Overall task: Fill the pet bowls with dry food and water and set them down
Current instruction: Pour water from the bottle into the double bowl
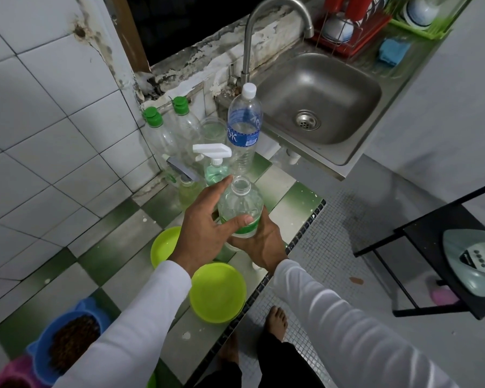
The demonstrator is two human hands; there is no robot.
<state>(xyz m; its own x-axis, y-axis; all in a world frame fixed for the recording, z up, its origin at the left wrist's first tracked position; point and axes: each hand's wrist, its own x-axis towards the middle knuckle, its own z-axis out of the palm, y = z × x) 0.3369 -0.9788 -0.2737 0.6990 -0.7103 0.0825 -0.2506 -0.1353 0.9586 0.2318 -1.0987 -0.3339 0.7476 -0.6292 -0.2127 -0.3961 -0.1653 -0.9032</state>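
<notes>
Uncapped clear water bottle (240, 208) with a green label band, held upright above the green-and-white checkered counter (118, 247), near its front edge. Left hand (207, 228) wrapped round the bottle's left side, thumb across the label, index finger reaching up beside the open neck. Right hand (259, 245) cupped under and behind the bottle's lower part, fingers curled round it. Both sleeves white.

Just below the hands, two lime-green bowls on the counter: nearer one (217, 292) at the front edge, farther one (163, 246) partly hidden behind the left wrist; contents not discernible. At lower left, blue cat-eared bowl (67, 340) full of brown dry kibble, touching a pink bowl (14, 372) at the corner of view.

Behind the held bottle: capped blue-label bottle (244, 127), white-trigger spray bottle (214, 163) with greenish liquid, two green-capped clear bottles (163, 133) against the tiled wall. Beyond, steel sink (319, 99) with gooseneck faucet (263, 32), dish rack (347, 26), blue cloth (393, 50). At right, black stand carrying a pale clothes iron (472, 264). Bare feet on the mosaic floor below.
</notes>
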